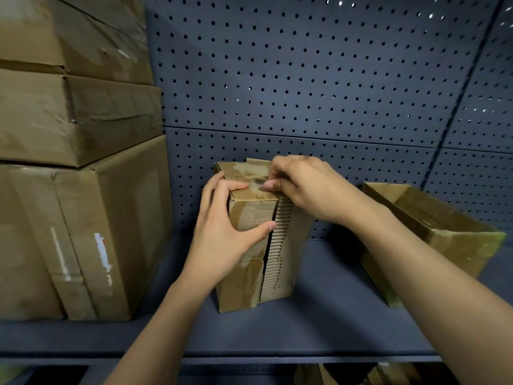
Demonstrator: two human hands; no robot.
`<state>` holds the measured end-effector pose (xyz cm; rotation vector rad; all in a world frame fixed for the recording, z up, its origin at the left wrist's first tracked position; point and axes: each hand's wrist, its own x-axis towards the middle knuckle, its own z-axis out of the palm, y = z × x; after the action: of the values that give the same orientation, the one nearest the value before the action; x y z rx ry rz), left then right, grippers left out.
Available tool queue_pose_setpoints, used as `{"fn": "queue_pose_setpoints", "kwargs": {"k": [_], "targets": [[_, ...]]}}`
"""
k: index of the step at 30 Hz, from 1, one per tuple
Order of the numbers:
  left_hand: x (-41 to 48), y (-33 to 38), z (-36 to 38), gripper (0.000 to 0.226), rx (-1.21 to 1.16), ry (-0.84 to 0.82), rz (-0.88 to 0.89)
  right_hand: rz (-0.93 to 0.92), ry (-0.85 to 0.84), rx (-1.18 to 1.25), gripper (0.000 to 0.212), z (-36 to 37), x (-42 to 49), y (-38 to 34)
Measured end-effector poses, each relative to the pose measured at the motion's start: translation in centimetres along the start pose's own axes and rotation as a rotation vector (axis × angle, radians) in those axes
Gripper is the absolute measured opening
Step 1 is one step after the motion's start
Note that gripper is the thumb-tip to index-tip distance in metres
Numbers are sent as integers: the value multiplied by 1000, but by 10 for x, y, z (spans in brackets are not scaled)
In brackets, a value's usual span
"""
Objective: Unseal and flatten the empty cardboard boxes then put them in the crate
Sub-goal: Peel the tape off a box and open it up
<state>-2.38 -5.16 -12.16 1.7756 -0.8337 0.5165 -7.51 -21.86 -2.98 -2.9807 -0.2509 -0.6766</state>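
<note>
The dark shelf [319, 323] carries a large taped box [83, 245], a small upright box [241, 287] and an open box [458, 245].

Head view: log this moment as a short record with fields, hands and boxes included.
work piece: small box, upright on the shelf, front seam split, corrugated edge showing
left: left hand grips the box's front left corner, thumb on the front face
right: right hand pinches at the taped top edge
to the right: open box, top open, apart from both hands
to the left: stacked boxes, three high
backdrop: pegboard
crate: not in view
</note>
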Motion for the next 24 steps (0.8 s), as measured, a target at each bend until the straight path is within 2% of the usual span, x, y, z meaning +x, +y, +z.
{"fn": "queue_pose_setpoints", "kwargs": {"k": [3,8,11,13,14,16,17,21,24], "targets": [[0,1,0,60,0,-11,-7,47,93,74,14,4,1,4],[0,-1,-3,63,-12,-12,-33,266,255,621,19,2,6,14],[-1,1,-2,64,-25,-16,-38,271,295,857,16,5,6,16],[0,2,-1,65,-30,-14,-46,271,345,937,5,6,3,13],[-1,3,-1,65,-30,-15,-49,277,366,980,11,6,3,13],[0,3,0,65,-30,-21,-50,298,368,1081,45,4,3,15],[0,3,0,65,-31,-25,-51,303,367,1090,50,3,4,16],[1,4,1,63,-46,-31,-50,293,351,825,31,7,8,17],[1,4,3,63,-69,-27,-63,347,383,870,35,8,9,13]]}}
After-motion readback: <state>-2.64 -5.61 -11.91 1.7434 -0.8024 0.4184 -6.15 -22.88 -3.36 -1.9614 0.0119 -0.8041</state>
